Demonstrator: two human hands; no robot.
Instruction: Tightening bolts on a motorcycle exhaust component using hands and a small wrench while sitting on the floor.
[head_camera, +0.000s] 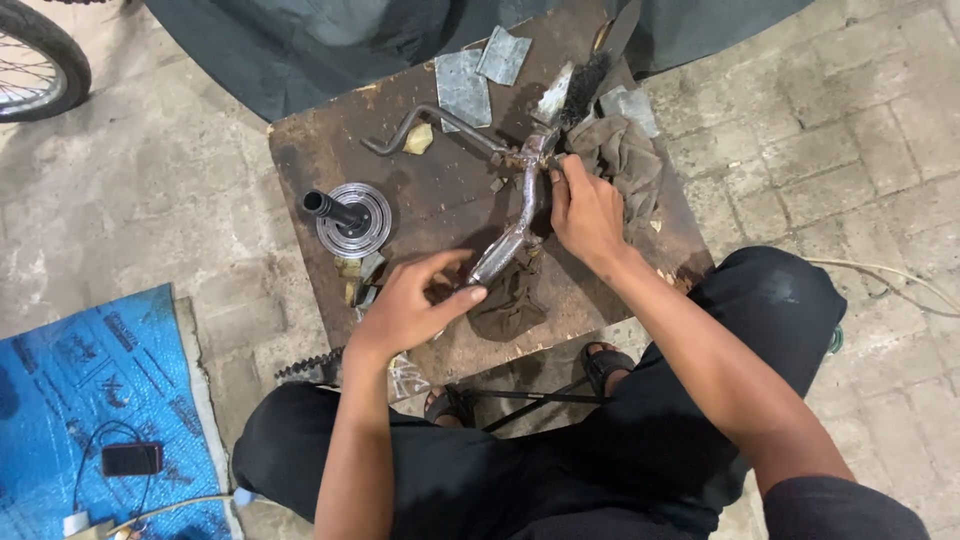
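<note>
A bent, rusty metal lever (520, 210) lies on a dark, stained wooden board (440, 190). My left hand (415, 300) grips its lower end, near a dark rag (512, 298). My right hand (585, 210) pinches the lever's upper joint, resting beside a crumpled brown cloth (625, 155). A thin bent rod (430, 125) runs from that joint toward the upper left.
A round metal hub with a black shaft (350, 218) stands on the board's left. Sandpaper sheets (470, 80) and a black brush (590, 75) lie at the far edge. A blue mat with a phone (130, 460) is on the floor at left. A bicycle wheel (40, 60) shows top left.
</note>
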